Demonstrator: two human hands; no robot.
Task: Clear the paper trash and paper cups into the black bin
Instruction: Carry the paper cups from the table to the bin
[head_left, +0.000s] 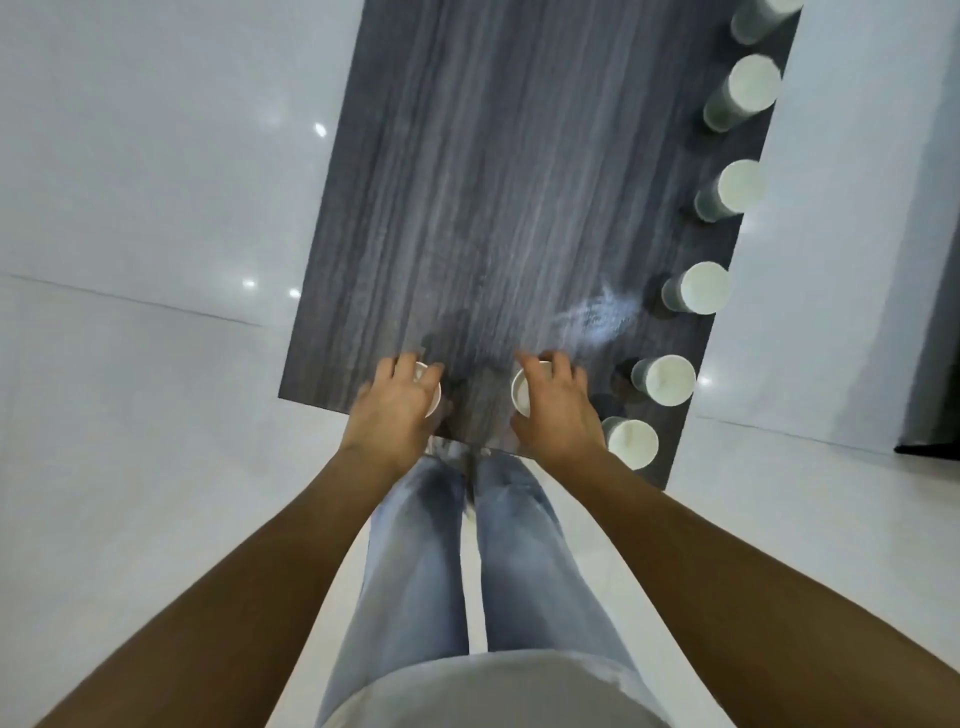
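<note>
Currently a paper cup (431, 397) is gripped by the left hand (397, 410) and another cup (521, 397) by the right hand (558, 410), fingers curled round each at the table (493, 182) edge; carrying to the unseen bin is likely needed next.

A dark grey wood-grain table (498, 171) stands on a glossy white floor (130, 364). Six white paper cups (698, 287) stand in a row along its right edge, from the far corner to the near corner. Two more cups sit near the front edge, one at the left (432, 400), one toward the middle (521, 395).
</note>
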